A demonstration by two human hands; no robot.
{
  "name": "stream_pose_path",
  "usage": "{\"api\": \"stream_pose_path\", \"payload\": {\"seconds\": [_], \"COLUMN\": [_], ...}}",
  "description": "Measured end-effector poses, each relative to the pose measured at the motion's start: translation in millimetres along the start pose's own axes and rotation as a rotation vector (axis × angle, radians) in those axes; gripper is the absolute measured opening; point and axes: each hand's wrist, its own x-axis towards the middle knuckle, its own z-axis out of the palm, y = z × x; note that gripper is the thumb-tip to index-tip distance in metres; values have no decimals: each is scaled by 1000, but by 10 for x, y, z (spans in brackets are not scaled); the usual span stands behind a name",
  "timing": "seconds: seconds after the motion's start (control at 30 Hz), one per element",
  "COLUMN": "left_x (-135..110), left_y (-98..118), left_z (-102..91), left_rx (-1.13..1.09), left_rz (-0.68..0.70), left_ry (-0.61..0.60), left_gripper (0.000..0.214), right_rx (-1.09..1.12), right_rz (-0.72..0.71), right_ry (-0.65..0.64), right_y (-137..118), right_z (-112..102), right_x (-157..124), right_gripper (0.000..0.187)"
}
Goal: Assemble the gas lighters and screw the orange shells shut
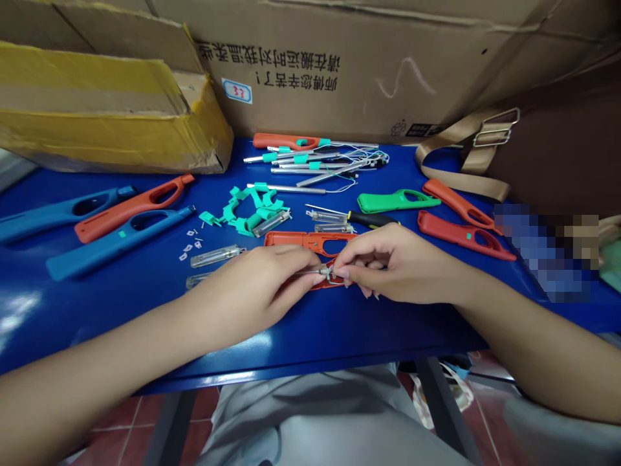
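Note:
My left hand (262, 278) is closed, pinching a clear lighter fuel tank whose valve end (324, 272) sticks out past the fingertips. Thumb and index finger of my right hand (402, 265) are pinched together at that end; what they hold is too small to make out. Beneath both hands lies an orange-red lighter casing half (317, 285), mostly covered. Just behind it is an orange casing half (295, 241), inner side up. More clear fuel tanks (216, 256) lie by my left hand. A yellow-and-black screwdriver (373, 220) rests behind my right hand.
Metal lighter tubes with wires (310, 166) are piled at the back, before teal plastic pieces (237, 210). Blue casings (121, 239) lie left; a green casing (388, 200) and red casing (460, 234) lie right. Cardboard boxes (291, 110) and a beige strap (451, 145) border the blue table.

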Motion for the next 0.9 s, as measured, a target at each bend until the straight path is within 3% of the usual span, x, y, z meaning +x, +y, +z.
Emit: {"api": "stream_pose_path", "payload": {"seconds": [0.37,0.57,0.77,0.9], "left_x": [-3,-21,-27,-22], "left_y": [-18,-10,2,-10], "left_z": [73,78,-3,-19], "left_rx": [84,132,76,42], "left_rz": [34,31,16,19], "left_ry": [16,46,112,108], "left_gripper": [27,27,25,25], "right_rx": [-38,-164,-174,-136], "right_rz": [16,-59,-133,-167], "right_ry": [41,68,155,163], "right_y": [-51,-38,-19,-6], "right_z": [38,20,-21,-8], "right_x": [-14,-17,6,27], "right_gripper": [15,17,10,15]}}
